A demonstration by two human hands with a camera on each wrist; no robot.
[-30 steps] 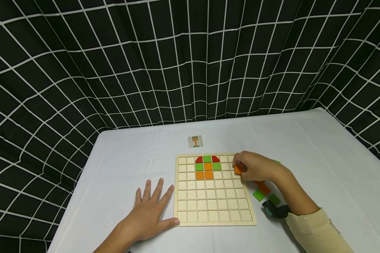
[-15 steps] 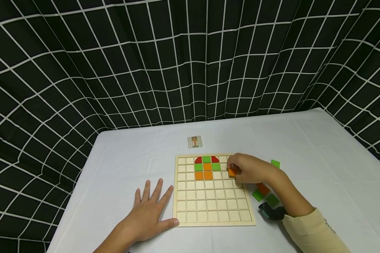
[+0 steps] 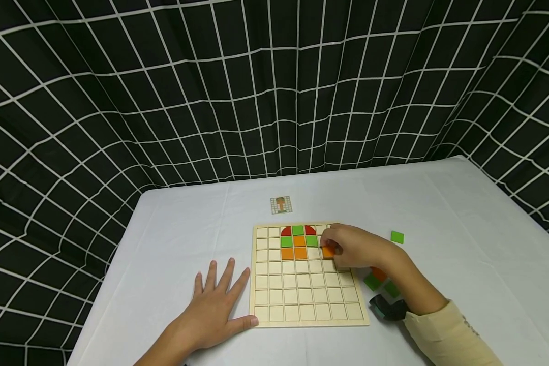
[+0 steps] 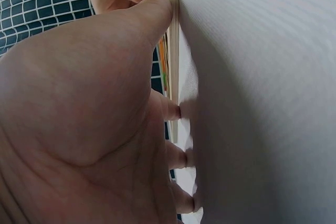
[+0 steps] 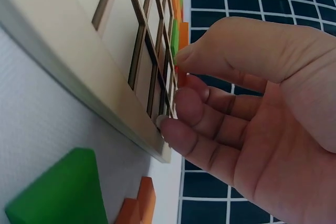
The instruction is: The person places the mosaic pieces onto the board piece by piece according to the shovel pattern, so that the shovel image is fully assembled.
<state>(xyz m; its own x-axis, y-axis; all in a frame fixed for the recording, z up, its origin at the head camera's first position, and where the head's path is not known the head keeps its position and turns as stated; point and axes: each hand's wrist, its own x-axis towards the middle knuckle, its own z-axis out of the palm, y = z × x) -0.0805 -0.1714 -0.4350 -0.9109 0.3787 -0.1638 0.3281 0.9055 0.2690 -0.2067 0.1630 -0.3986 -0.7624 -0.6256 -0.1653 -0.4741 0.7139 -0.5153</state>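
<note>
Right hand (image 3: 359, 246) — orange tile (image 3: 328, 252); board (image 3: 305, 296) beneath

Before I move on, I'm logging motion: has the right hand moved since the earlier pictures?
Yes: holding an orange tile, the right hand has moved left relative to the board.

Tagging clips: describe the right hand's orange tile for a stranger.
On the white table lies a gridded board. Over its right side, the right hand pinches an orange tile. Unlike the orange tiles set in the board, it is held.
</note>
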